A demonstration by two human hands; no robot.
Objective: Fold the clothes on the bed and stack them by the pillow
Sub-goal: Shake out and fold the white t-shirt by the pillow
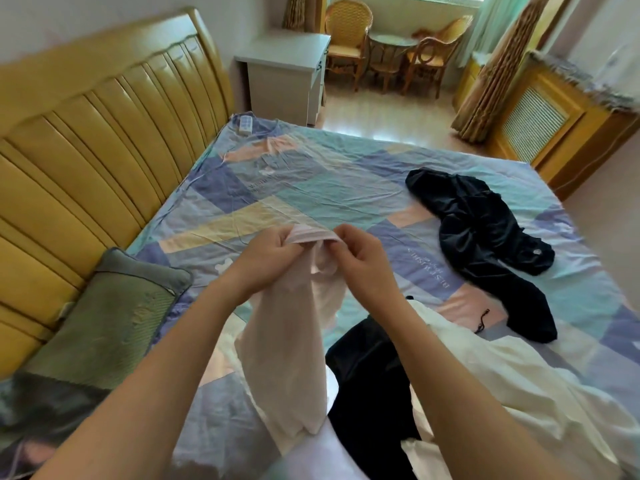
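I hold a pale pink garment [287, 344] up over the bed by its ribbed band. My left hand [266, 258] pinches the band's left end and my right hand [360, 258] pinches its right end, both with curled fingers. The rest of the garment hangs down between my forearms. A crumpled black garment [485, 237] lies on the patchwork sheet [311, 188] to the right. Another black piece [370, 382] and a white garment [512, 375] lie in front of me. A grey-green pillow [110, 320] rests against the headboard at the left.
The tan padded headboard [97, 133] runs along the left. A white remote [246, 123] lies at the far corner of the bed. Beyond stand a white nightstand [287, 74], wicker chairs [349, 39] with a small round table, curtains and a radiator cover [540, 119].
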